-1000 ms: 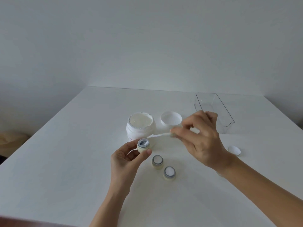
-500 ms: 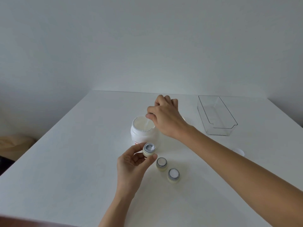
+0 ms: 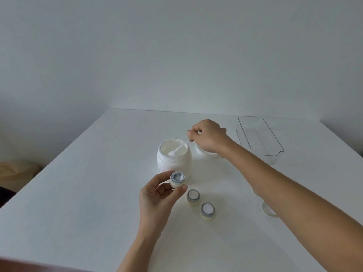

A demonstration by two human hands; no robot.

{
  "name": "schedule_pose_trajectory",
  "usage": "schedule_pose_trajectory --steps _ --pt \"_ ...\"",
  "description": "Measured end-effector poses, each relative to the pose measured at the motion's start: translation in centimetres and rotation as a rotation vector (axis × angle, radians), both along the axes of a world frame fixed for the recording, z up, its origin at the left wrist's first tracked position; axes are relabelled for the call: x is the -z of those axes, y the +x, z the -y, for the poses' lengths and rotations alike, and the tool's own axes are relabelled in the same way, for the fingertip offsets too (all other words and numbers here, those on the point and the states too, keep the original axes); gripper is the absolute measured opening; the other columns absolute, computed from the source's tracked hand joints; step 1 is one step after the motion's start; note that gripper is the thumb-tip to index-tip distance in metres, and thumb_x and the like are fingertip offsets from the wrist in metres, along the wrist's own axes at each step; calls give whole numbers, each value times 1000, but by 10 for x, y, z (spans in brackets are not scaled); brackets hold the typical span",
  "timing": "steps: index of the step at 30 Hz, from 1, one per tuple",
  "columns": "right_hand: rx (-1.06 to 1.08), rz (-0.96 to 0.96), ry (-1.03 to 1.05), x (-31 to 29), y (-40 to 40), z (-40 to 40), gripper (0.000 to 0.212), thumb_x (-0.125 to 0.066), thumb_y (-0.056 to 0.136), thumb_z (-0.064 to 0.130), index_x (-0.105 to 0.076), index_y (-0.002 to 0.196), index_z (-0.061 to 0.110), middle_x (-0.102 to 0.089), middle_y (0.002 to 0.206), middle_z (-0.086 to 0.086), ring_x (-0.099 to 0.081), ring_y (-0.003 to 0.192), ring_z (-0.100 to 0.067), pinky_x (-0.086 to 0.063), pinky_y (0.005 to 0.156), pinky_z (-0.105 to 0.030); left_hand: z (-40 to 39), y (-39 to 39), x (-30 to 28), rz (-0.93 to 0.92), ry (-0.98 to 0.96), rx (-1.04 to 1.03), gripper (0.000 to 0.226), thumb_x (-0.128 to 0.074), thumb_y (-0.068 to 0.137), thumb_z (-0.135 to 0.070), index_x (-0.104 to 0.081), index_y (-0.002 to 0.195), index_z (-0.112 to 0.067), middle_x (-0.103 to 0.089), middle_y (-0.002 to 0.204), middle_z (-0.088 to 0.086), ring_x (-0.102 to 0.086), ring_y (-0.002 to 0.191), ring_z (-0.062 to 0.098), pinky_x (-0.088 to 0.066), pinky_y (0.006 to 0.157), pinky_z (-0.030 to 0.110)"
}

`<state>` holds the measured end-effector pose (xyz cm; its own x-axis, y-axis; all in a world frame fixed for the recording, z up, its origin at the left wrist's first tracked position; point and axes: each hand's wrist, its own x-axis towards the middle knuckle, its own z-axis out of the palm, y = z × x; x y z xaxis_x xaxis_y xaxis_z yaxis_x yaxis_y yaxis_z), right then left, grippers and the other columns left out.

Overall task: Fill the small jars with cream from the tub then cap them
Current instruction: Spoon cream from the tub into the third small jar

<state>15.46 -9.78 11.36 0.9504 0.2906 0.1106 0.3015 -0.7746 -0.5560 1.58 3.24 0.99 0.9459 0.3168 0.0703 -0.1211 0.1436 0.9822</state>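
Your right hand (image 3: 209,137) pinches the handle of a small spatula (image 3: 179,149), whose creamy tip dips into the open tub (image 3: 173,159). Half a second ago that hand sat directly over the tub's mouth; now it has drawn back to the right, so the cream surface and the spatula show. Your left hand (image 3: 157,197) grips a small jar (image 3: 176,179) between thumb and fingers, held just in front of the tub as before, a smear of cream inside it. Two more small jars (image 3: 193,197) (image 3: 207,211) stand on the surface (image 3: 78,193) just right of that hand, uncapped. The tub's lid (image 3: 204,153) lies partly hidden behind your right wrist. A clear tray (image 3: 257,138) sits at the far right.
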Motion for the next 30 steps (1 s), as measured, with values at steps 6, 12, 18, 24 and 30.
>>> schedule_pose_trajectory --steps 6,12,18,24,30 --pt "111 -185 227 6 1 15 35 -50 96 27 -69 91 -2 -62 78 16 -56 100 -18 -34 105 -45 -1 0 1 4 -11 2 34 -83 72 2 -75 98 -18 -80 92 1 -75 78 13 -55 70 15" --pt "88 -302 430 -2 -8 28 25 -53 96 27 -68 83 12 -56 79 21 -48 100 -10 -31 86 -27 -2 0 1 3 -33 10 33 -83 72 2 -75 98 -18 -80 92 1 -76 81 13 -55 70 15" --pt "54 -230 338 6 -40 34 29 -53 95 32 -70 78 15 -63 80 22 -58 99 -14 -40 95 -36 -2 0 0 11 -67 16 32 -82 73 2 -76 97 -17 -80 92 2 -76 81 12 -55 69 14" --pt "82 -65 133 19 -61 30 35 -51 96 35 -68 74 15 -57 71 10 -52 98 -20 -26 83 -33 -1 -1 0 13 -68 22 33 -82 73 3 -77 96 -20 -80 92 3 -75 80 12 -55 69 15" --pt "115 83 14 22 -63 33 34 -49 97 35 -69 81 13 -53 106 -4 -46 107 -23 -20 82 -31 0 -1 -1 18 -72 26 34 -82 71 5 -76 98 -16 -80 92 6 -75 80 13 -55 68 15"
